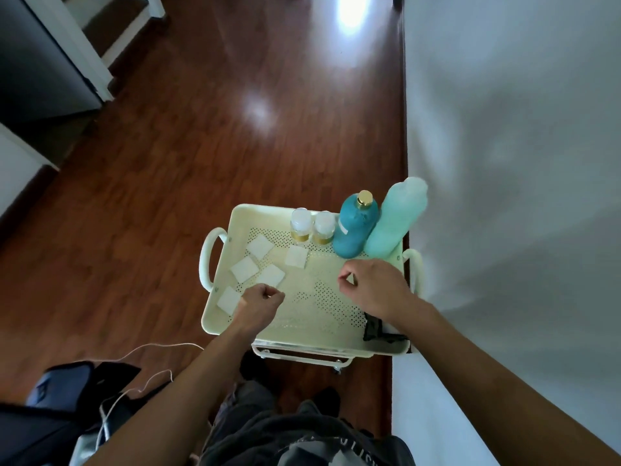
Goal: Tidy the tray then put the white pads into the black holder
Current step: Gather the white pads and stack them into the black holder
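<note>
A cream perforated tray [312,341] tops a small cart. Several square white pads lie flat on its left half: one at the far left [260,246], one further right [296,256], two in the middle [244,269] [273,276], one at the near left [229,300]. The black holder [374,329] sits in the tray's near right corner, partly hidden by my right forearm. My left hand [260,302] hovers over the near left pads, fingers curled with nothing in them. My right hand [369,284] hangs above the tray's right side, also loosely closed and holding nothing.
Two small clear jars with gold bands [300,225] [323,227], a teal bottle [356,227] and a light green bottle [393,223] stand along the tray's far edge. A white wall [504,163] runs right of the cart. A bag [67,391] and cable [148,381] lie on the wooden floor.
</note>
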Tool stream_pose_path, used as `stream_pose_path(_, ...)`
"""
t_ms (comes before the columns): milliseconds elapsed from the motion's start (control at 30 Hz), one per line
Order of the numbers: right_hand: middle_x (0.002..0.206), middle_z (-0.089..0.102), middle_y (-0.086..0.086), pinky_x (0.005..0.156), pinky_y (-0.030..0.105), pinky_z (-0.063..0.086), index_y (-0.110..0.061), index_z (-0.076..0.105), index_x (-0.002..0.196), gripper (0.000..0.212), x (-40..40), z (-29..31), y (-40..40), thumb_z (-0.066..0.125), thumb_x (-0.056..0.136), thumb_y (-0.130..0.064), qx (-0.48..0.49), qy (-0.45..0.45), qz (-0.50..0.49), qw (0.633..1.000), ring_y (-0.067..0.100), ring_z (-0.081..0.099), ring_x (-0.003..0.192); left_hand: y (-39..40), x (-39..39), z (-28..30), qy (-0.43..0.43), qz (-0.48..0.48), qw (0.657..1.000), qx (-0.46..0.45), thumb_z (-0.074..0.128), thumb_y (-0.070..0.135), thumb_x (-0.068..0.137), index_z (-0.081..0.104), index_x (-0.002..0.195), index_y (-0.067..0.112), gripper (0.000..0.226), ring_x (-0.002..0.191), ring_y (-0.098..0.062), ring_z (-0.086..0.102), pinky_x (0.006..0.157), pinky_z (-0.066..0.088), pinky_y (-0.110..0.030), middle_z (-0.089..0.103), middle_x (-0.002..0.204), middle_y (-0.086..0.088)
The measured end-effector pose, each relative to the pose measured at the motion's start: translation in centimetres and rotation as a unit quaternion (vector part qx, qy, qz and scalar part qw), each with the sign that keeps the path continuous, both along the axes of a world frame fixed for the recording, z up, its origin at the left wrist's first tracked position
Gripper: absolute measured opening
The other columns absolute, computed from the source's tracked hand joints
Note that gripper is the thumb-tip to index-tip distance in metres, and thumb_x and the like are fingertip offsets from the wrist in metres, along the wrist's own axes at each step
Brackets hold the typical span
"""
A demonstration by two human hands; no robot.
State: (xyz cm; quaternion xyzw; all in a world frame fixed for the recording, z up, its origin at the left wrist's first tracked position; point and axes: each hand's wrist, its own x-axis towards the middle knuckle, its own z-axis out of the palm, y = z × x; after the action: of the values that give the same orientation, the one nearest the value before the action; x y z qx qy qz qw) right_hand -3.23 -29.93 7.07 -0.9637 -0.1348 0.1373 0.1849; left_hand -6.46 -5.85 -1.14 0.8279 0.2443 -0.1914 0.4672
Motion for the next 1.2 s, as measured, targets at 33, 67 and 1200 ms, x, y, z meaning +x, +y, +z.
stream_pose_path(33,0.099,0.074,-0.006,0.076,0.036,0.058,-0.023,0.071,0.105,0.021,0.6,-0.5,1.0,0.059,0.095,-0.037,0.001,0.014,0.007,1.0,0.013,0.066,0.083,1.0,0.2,-0.2,0.001,-0.008,1.0,0.018,0.07,0.035,0.087,0.07,0.083,0.021,0.015,0.078,-0.019,0.068,0.07,0.054,-0.033,0.071,0.08,0.002)
stream_pose_path(67,0.1,0.073,-0.006,0.076,0.036,0.058,-0.022,0.071,0.105,0.02,1.1,-1.2,1.8,0.06,0.096,-0.037,0.002,0.03,0.012,0.999,0.012,0.066,0.083,1.8,0.4,-0.3,-0.001,-0.023,0.999,0.041,0.069,0.035,0.088,0.07,0.084,0.021,0.015,0.08,-0.02,0.068,0.073,0.054,-0.035,0.071,0.082,0.002)
stream_pose_path(1200,0.113,0.073,0.004,0.083,0.039,0.057,-0.02,0.066,0.116,0.029,6.8,-14.0,14.1,0.061,0.097,-0.042,0.002,0.18,-0.108,0.978,0.026,0.068,0.097,6.7,8.1,-2.0,0.044,-0.594,0.662,0.455,0.07,0.011,0.089,0.071,0.104,0.014,0.015,0.095,-0.024,0.071,0.065,0.047,-0.03,0.072,0.101,-0.002)
